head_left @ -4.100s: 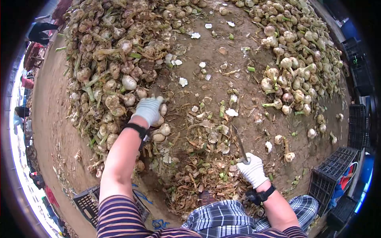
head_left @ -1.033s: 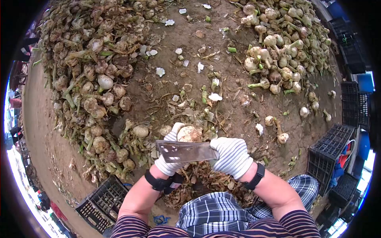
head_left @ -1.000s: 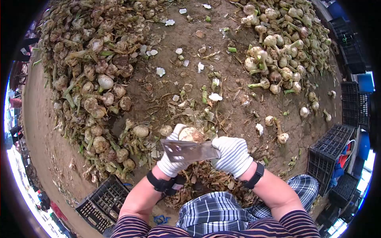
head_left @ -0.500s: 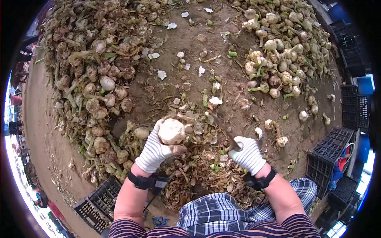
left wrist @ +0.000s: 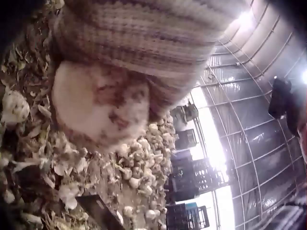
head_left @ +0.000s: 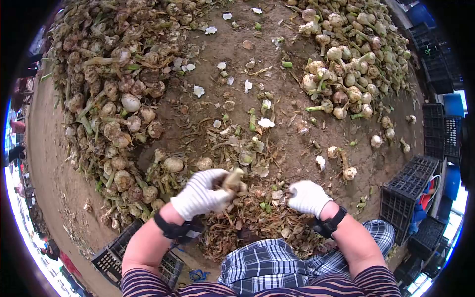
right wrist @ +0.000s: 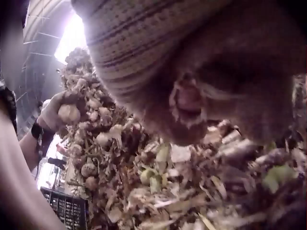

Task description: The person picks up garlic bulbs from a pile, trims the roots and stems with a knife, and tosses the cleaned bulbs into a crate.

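Observation:
In the head view my left hand (head_left: 202, 194), in a striped white glove, grips a garlic bulb (head_left: 233, 182) whose stem stub points up and away. Close up in the left wrist view, that bulb (left wrist: 79, 103) shows a pale cut face with brown marks. To the right, my gloved right hand (head_left: 309, 198) is curled over the trimmings, apart from the left. The dark blade of a knife (left wrist: 100, 212) shows at the bottom of the left wrist view; in the head view it is hidden or blurred. A fingertip (right wrist: 189, 99) pokes through the right glove.
A heap of untrimmed garlic (head_left: 114, 99) rises at the left, another garlic pile (head_left: 351, 64) at the right. Dry trimmings (head_left: 262, 218) lie before my knees. Black crates (head_left: 408, 190) stand at the right, and another crate (head_left: 111, 260) at the lower left.
The left hand picked up a garlic bulb from the left heap, and the hands met with the blade at the bulb. They have since parted, and the left hand has turned the bulb.

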